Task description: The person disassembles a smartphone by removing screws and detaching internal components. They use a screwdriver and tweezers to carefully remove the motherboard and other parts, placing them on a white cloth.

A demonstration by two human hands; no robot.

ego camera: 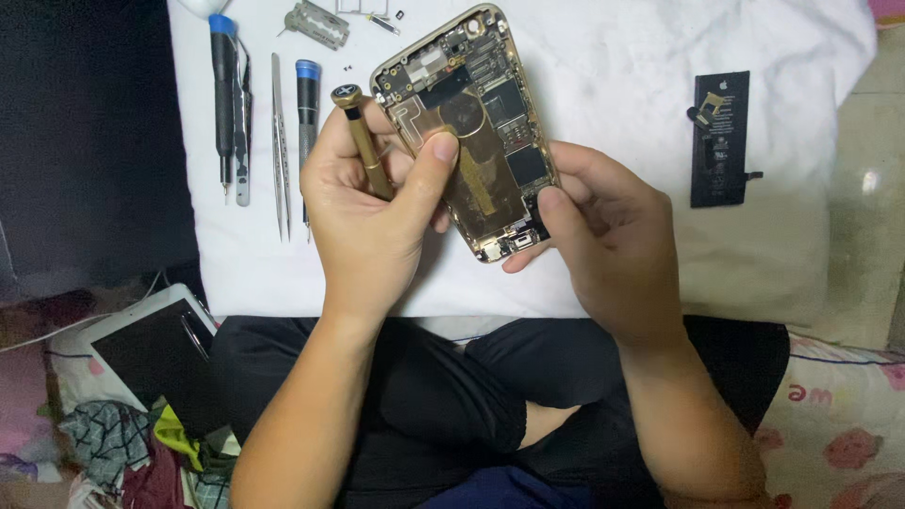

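Holding opened gold phone chassis (476, 132), long axis far-left to near-right | right hand (613, 240) pinched its near-right end | left hand (372, 203) pinched gold-handled screwdriver (363, 141), thumb pressing phone's middle; left nearer.

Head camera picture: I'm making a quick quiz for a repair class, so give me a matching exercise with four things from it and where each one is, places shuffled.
Things:
1. opened phone
2. gold screwdriver
3. black battery
4. tweezers

Places:
A. lying alone on the white cloth, to the right of both hands
B. held in the left hand
C. held up between both hands, with the right hand at its lower end
D. lying on the cloth between two blue-capped screwdrivers

Pairs: 1-C, 2-B, 3-A, 4-D
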